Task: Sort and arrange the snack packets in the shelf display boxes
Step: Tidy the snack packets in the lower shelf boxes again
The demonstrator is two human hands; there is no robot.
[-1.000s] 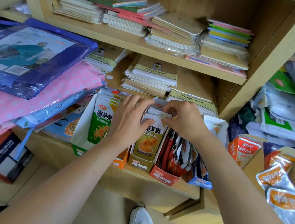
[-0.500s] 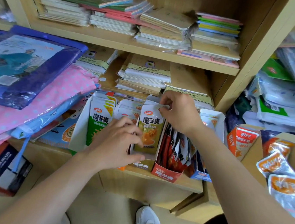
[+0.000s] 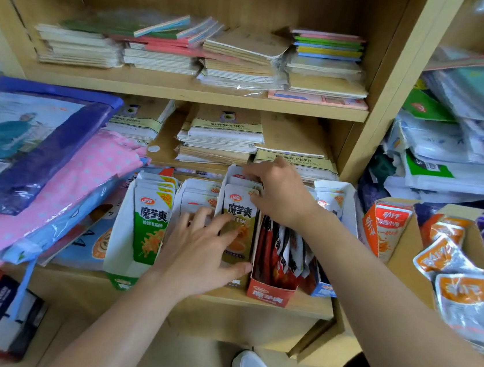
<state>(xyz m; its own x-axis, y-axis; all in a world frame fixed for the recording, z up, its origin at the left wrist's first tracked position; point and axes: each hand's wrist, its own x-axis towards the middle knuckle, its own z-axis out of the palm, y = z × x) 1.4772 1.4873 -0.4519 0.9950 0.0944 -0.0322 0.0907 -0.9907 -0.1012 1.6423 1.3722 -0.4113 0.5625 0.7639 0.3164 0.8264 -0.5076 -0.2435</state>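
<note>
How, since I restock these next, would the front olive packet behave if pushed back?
Probably floppy: the front packet is a thin flat pouch. Its glossy film likely slides under the left hand. It may tip unless braced; the right hand grips the packets behind.

The wooden shelf [image 3: 397, 80] carries flat stacks of exercise books [image 3: 158, 59] on its upper board [image 3: 185, 91]. On the lower board [image 3: 311, 307], display boxes [image 3: 119, 244] of snack packets [image 3: 152, 221] stand in a row at the front. A pink dotted package [image 3: 54, 180] overhangs at the left, and what look like brown-covered pads [image 3: 222, 132] lie behind.
</note>
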